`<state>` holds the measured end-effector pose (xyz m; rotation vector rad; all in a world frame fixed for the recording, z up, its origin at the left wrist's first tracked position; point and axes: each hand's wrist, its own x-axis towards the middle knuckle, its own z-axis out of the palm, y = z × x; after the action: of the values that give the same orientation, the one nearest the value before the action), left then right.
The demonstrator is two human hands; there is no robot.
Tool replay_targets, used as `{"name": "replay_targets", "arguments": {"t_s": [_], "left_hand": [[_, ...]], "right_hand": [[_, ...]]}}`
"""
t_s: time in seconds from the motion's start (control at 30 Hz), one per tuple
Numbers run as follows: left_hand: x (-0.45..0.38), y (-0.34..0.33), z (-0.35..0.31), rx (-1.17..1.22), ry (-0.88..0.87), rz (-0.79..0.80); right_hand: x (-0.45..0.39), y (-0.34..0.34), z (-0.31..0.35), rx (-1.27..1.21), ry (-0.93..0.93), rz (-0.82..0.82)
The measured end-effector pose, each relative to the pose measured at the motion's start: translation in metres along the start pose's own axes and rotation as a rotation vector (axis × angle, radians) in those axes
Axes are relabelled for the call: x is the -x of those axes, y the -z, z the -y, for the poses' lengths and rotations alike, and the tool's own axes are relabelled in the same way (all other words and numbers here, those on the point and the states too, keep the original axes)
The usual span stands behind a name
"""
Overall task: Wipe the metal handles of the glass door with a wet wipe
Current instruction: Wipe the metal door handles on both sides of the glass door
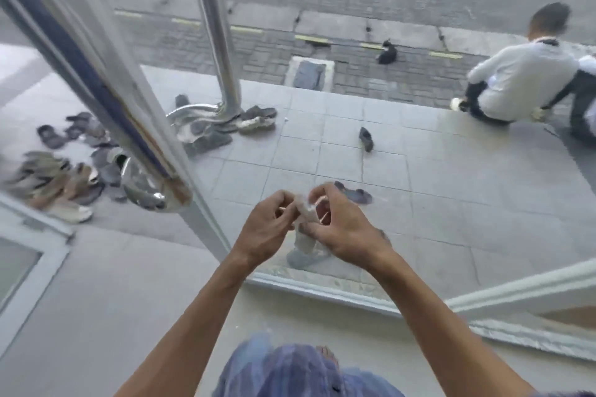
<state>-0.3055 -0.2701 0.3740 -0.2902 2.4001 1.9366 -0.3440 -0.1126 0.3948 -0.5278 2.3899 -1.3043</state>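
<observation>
Both my hands meet in front of me at the centre of the view and hold a crumpled, greyish wet wipe [305,214] between them. My left hand [267,229] pinches its left side and my right hand [342,229] pinches its right side with curled fingers. A shiny metal door handle [90,74] runs diagonally from the upper left down to its curved foot at the glass, left of my hands and apart from them. A second metal handle [216,29] stands on the far side of the glass door [322,138].
Several shoes and sandals [58,184] lie on the tiled step outside at the left. A person in a white top [522,80] crouches at the right edge of the step. A black and white cat [387,53] sits on the pavement. The door's bottom frame [354,293] crosses in front of me.
</observation>
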Motion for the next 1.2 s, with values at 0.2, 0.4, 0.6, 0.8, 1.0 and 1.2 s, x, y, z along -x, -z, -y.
{"name": "replay_targets", "arguments": {"t_s": [0.2, 0.4, 0.6, 0.8, 1.0, 1.2], "left_hand": [[0.03, 0.008, 0.013, 0.148, 0.072, -0.341], [0.039, 0.034, 0.017, 0.188, 0.053, -0.531], [0.045, 0.046, 0.005, 0.17, 0.013, -0.634], [0.058, 0.028, -0.014, 0.173, 0.018, -0.804], [0.069, 0.015, -0.034, 0.163, -0.054, -1.063], [0.076, 0.019, -0.059, 0.186, -0.161, -1.29]], "right_hand": [[-0.01, -0.011, 0.017, -0.014, 0.024, 0.185], [-0.025, -0.024, 0.037, -0.119, 0.111, 0.295], [-0.036, -0.028, 0.048, -0.271, 0.207, 0.349], [-0.042, -0.021, 0.069, -0.428, 0.314, 0.2], [-0.04, -0.017, 0.094, -0.464, 0.448, 0.072], [-0.042, -0.02, 0.121, -0.528, 0.437, 0.026]]}}
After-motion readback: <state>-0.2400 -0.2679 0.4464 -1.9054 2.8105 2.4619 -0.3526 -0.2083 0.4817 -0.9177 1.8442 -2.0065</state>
